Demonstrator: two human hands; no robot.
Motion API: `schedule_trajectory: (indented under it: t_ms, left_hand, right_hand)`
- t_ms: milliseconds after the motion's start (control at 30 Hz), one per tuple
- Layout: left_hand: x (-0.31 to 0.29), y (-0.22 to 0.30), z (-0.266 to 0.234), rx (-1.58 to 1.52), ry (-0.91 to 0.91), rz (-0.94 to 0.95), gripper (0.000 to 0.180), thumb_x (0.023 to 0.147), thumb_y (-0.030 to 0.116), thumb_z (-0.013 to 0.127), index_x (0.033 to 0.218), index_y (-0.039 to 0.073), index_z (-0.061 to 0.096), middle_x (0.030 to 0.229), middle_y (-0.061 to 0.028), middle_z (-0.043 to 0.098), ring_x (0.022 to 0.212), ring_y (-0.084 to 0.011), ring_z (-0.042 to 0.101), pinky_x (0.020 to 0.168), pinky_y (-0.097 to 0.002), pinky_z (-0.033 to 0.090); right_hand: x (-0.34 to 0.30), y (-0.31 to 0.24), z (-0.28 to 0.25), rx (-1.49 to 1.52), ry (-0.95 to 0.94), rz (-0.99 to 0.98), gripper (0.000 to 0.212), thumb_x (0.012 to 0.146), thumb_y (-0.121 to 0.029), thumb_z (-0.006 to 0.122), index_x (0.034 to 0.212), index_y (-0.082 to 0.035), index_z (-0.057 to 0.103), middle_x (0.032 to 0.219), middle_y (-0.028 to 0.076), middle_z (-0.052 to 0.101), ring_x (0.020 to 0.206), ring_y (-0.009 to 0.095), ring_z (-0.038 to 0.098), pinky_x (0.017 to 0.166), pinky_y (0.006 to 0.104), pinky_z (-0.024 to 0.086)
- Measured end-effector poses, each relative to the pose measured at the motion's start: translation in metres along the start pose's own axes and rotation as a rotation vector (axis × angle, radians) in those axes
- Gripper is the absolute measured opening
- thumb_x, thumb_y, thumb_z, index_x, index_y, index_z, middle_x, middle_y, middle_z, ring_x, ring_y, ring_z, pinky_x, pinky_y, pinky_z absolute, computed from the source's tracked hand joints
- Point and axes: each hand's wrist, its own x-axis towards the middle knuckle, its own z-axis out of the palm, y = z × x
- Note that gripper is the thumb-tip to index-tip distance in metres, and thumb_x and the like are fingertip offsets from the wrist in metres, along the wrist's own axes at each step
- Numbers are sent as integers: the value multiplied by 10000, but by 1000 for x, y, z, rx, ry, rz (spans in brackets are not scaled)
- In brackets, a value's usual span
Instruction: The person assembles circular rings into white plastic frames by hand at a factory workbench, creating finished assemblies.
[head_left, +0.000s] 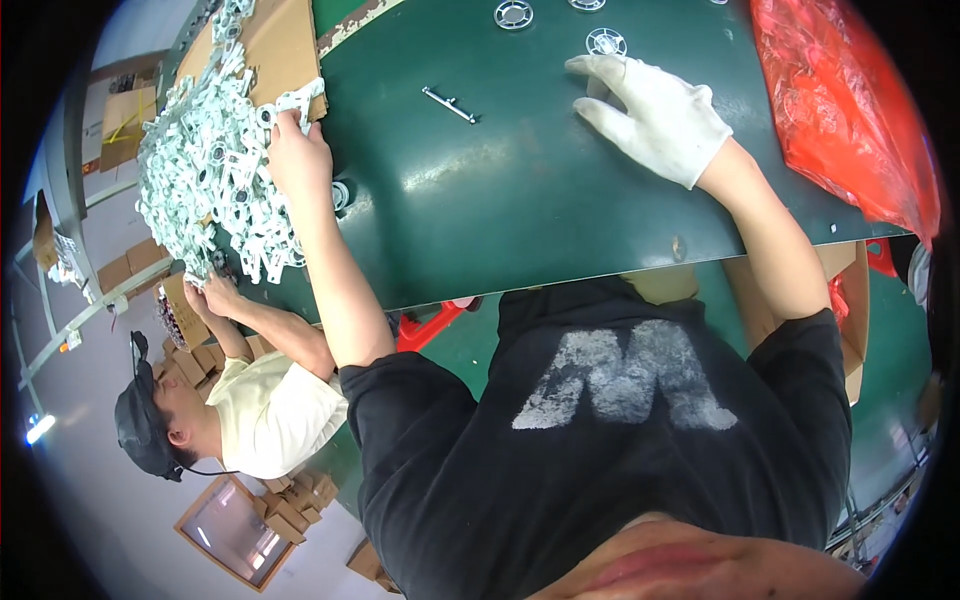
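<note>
Workroom: I looked out past the work to a pale wall (pixel 75 440) and stacked cartons (pixel 295 505) on the left.
Green table (pixel 470 230): it spanned the upper part of my view, its near edge running just in front of the wearer's dark shirt (pixel 620 390).
Heap of pale plastic pieces (pixel 205 160): it covered the table's left end, beside a cardboard sheet (pixel 275 50).
Co-worker (pixel 280 420): 2 bare hands (pixel 212 295) worked at the heap's near side, so I counted that edge as shared room.
Red bag (pixel 845 110): it lay over the right end and overhung the near edge, limiting travel that way.
Right hand (pixel 655 125): white-gloved, fingers spread, holding nothing I could see; a spoked ring (pixel 606 42) lay by its fingertips, and I could not tell whether they touched.
Left hand (pixel 300 160): bare, fingertips closed on a pale plastic piece (pixel 300 97) at the heap's right edge.
Step in hand: I judged it to be taking 1 piece from the heap.
Next move: it seemed to call for easing that piece free without dragging its neighbours.
Room for moving: widest between the 2 hands, where 1 thin rod-like part (pixel 448 105) lay.
</note>
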Motion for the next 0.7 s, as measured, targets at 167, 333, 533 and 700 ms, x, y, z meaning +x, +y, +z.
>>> schedule_trajectory:
  t_ms: [167, 333, 533, 700]
  left_hand:
    - [-12, 33, -29, -218, 154, 62, 213, 898, 147, 732, 1095, 69, 731, 1035, -149, 656, 967, -351, 662, 841, -435, 535]
    - [-27, 130, -52, -496, 156, 533, 226, 874, 121, 776, 1100, 119, 765, 1001, -100, 664, 883, -271, 666, 762, -363, 541]
    - [-47, 222, -42, -895, 224, 858, 247, 782, 47, 784, 1006, 146, 756, 951, -27, 644, 862, -234, 660, 711, -355, 555]
    - [-28, 238, -35, -1064, 215, 854, 339, 772, 8, 803, 1093, 89, 728, 1109, -76, 643, 1029, -254, 666, 865, -347, 558]
  right_hand:
    - [0, -1, 2, 19, -2, -20, 438, 978, -327, 560, 1364, -122, 575, 1071, 89, 695, 1074, 310, 666, 885, 472, 531]
    - [4, 5, 18, 96, 141, -69, 449, 966, -330, 589, 1351, -99, 577, 1059, 117, 683, 1080, 329, 654, 923, 459, 525]
    - [13, 11, 12, -24, 341, -141, 495, 952, -369, 627, 1346, -75, 576, 1112, 157, 675, 1097, 356, 644, 966, 459, 514]
    - [13, 1, -3, -25, 98, 220, 426, 983, -408, 582, 1315, -142, 609, 1209, 151, 674, 1084, 373, 662, 924, 460, 536]
